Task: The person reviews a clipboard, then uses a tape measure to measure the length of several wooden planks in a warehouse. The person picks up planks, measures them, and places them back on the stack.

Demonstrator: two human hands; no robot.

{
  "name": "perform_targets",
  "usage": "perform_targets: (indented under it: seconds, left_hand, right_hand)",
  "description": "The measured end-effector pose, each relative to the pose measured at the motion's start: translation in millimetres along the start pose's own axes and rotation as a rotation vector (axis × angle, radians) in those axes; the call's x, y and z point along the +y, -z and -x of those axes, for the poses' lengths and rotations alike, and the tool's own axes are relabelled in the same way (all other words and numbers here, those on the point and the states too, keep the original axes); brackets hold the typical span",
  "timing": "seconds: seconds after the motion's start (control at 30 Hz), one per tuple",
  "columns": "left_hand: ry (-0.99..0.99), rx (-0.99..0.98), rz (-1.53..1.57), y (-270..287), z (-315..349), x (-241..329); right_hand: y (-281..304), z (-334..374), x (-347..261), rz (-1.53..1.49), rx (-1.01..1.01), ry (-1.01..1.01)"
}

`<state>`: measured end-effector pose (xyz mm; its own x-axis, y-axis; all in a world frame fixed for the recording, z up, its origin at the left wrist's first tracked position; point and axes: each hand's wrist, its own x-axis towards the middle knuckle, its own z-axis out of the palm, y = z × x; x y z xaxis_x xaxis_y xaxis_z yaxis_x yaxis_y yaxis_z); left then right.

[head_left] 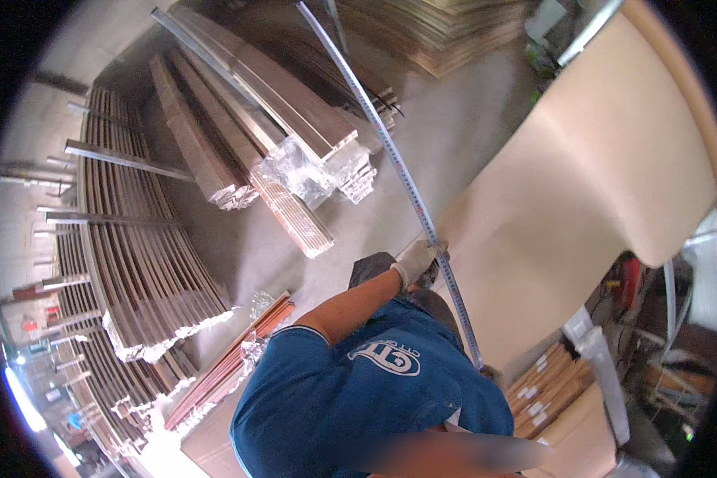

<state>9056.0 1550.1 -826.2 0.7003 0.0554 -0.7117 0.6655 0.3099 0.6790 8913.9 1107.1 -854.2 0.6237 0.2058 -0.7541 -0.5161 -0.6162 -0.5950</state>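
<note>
Head view: measuring tape (405, 177), gloved left hand (417, 261)

Measuring tape extended, lower length beside tan sheet (558, 199), upper reach above floor (478, 119). Left hand closed around it, presumably to steady the span. Right hand: not seen; state cannot be told. Panel stack (283, 103): end under clear film (299, 170), presumably keeping pieces together.

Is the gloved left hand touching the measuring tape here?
Touching. The head view shows the gloved left hand closed on the measuring tape, which runs through its grip with no gap visible.
</note>
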Motion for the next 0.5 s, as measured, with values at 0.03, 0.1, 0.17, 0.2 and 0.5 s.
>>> perform_targets:
  seconds: [0.03,0.1,0.17,0.2,0.5]
  left_hand:
    - [-0.045,0.042,0.001,-1,-11,7]
    - [-0.059,0.115,0.017,-2,-31,18]
    - [-0.061,0.162,0.040,0,-52,30]
    - [-0.081,0.179,0.044,3,-64,36]
    - [0.053,0.074,0.197,58,-178,131]
  right_hand:
    - [11,-13,-13,0.111,0.021,-0.005]
    - [33,-34,-36,0.156,-0.044,0.012]
    - [47,-58,-56,0.091,-0.103,0.027]
    - [54,-68,-66,0.026,-0.115,0.009]
    - [74,-160,-208,-0.066,-0.102,-0.102]
